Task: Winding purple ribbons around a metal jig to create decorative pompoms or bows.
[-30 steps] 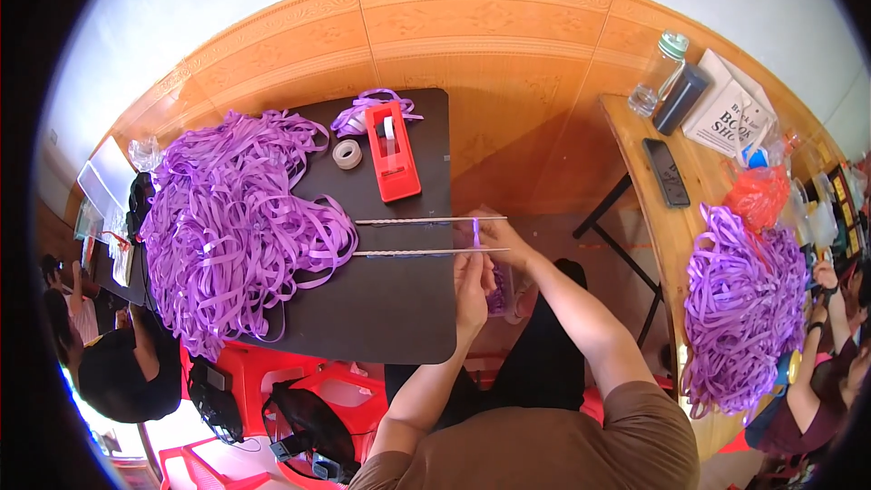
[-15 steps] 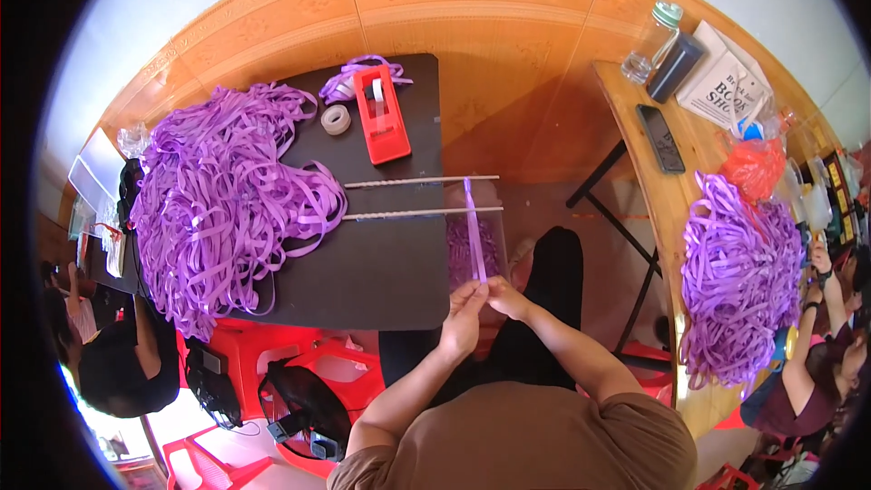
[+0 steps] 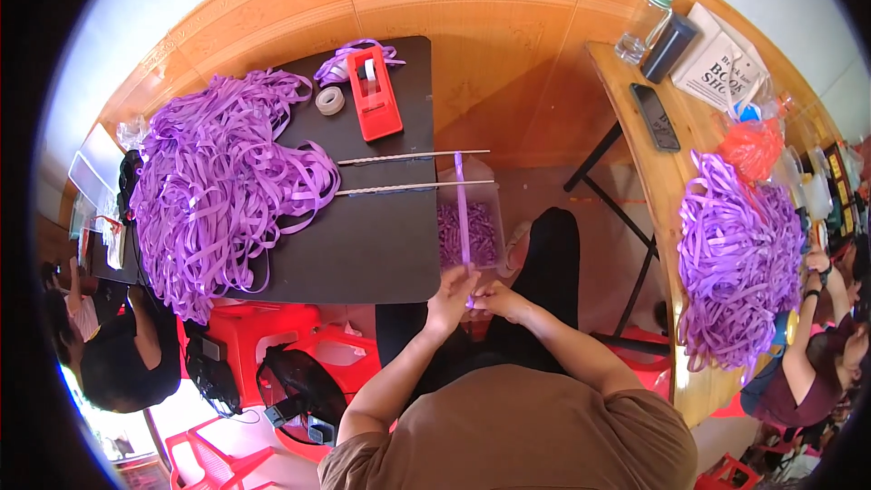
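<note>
A purple ribbon [image 3: 464,227] is looped over two thin pale rods [image 3: 415,189] and stretches back toward me. Its near end is between my hands, just in front of my lap. My left hand [image 3: 448,301] is closed round the ribbon, thumb and fingertips together. Close beside it, my right hand [image 3: 504,302] pinches a short purple tip of the ribbon. Both rods stick out past the right edge of the dark table [image 3: 363,259]. Under the ribbon stands a clear bin [image 3: 498,218] with many short purple pieces in it.
A big heap of purple ribbon [image 3: 227,181] covers the table's left. Behind the rods are a red tape dispenser [image 3: 377,104] and a tape roll [image 3: 329,101]. On the wooden table [image 3: 626,82] at right lie a phone [image 3: 655,118] and another ribbon heap [image 3: 739,263]. Red stools [image 3: 254,331] stand at left.
The whole view has shifted, so the tables sit higher in it. My hands have come slightly apart, and a short ribbon tip now shows between them.
</note>
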Demonstrator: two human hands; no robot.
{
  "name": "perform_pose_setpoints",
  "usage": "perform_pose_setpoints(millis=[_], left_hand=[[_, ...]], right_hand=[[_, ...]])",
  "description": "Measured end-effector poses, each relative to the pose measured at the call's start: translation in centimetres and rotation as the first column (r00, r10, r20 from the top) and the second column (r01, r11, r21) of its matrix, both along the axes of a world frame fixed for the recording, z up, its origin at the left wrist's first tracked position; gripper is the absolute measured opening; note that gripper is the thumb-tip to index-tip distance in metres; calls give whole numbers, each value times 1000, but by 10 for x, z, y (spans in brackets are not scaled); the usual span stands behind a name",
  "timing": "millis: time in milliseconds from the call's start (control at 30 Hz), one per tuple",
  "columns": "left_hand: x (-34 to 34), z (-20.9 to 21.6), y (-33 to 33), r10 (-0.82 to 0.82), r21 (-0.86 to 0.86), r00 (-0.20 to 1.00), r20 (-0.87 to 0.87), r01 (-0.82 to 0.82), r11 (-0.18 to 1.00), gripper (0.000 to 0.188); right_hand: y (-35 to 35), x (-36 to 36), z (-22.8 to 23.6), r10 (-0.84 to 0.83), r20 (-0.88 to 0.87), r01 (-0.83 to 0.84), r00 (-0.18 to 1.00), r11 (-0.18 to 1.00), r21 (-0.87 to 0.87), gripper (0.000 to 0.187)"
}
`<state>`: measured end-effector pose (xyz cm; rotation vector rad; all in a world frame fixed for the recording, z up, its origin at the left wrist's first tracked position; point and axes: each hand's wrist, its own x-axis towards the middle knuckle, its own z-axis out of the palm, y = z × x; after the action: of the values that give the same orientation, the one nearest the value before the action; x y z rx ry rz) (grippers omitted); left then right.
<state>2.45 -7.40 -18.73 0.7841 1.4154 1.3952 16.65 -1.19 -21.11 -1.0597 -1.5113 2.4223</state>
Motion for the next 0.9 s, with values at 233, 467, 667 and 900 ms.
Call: perform_pose_setpoints(millis=[233, 467, 667, 900], left_hand=[[-5, 15, -19, -113, -43, 957, -267, 105, 993, 19], [-9, 19, -18, -242, -151, 870, -429, 195, 969, 15], [-7, 25, -4, -172, -119, 985, 0, 171, 978, 13], [-8, 34, 5, -320, -115, 937, -142, 305, 945, 14]], right_hand=[[2, 5, -16, -23, 2, 23, 1000, 994, 105, 18], [-4, 8, -27, -56, -56, 55, 997, 998, -15, 16], [-8, 14, -20, -67, -41, 70, 997, 994, 78, 11], [-5, 21, 1, -98, -12, 98, 995, 991, 86, 12]])
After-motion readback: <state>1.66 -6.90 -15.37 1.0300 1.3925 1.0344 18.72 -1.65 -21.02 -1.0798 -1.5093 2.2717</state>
